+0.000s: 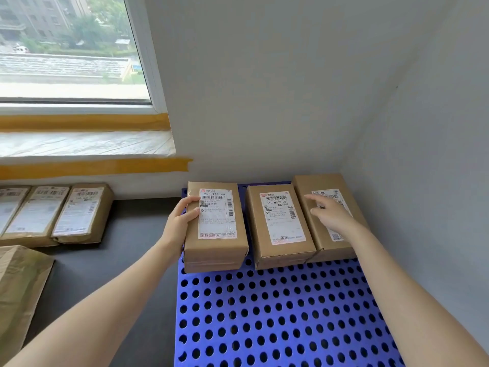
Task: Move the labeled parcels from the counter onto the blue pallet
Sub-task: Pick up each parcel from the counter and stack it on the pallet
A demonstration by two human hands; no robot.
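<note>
Three brown cardboard parcels with white labels lie in a row at the far end of the blue perforated pallet [277, 313]. My left hand [182, 221] grips the left side of the leftmost parcel [217, 250], thumb on its label. The middle parcel [280, 250] lies free beside it. My right hand [330, 215] hovers with fingers spread over the rightmost parcel [315, 186], which sits against the right wall. Whether that hand touches the box I cannot tell.
On the dark grey counter [127, 247] at far left lie three more labeled parcels [79, 213] side by side, with a crumpled brown paper package [18, 287] nearer. White walls close in behind and to the right. A taped window sill [79, 144] runs above the counter.
</note>
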